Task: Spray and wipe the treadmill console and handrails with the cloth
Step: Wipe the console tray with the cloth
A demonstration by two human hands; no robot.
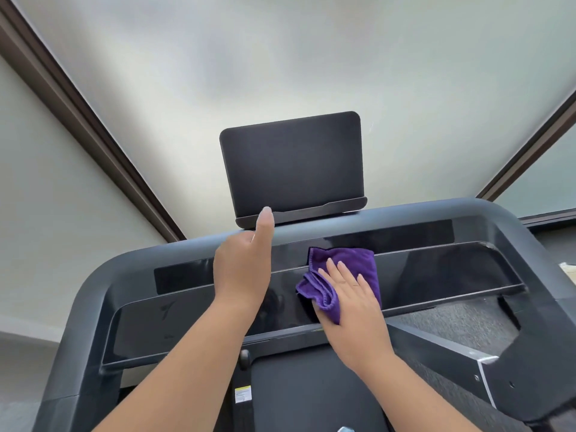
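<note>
Soft, even daylight comes through the frosted window panes (311, 57) ahead, bright but without hard glare, so the dark tablet holder (291, 163) stands against them almost as a silhouette. The glossy black console panel (193, 322) carries faint reflections and only weak shadows. Wide-angle distortion bends the window frames (87, 120) and the handrail (81, 307) towards the edges, and the whole picture is slightly soft.

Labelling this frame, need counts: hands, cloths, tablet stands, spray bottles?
Hands: 2, left hand and right hand
Purple cloth: 1
Tablet stand: 1
Spray bottles: 0 in view
Total: 4
</note>
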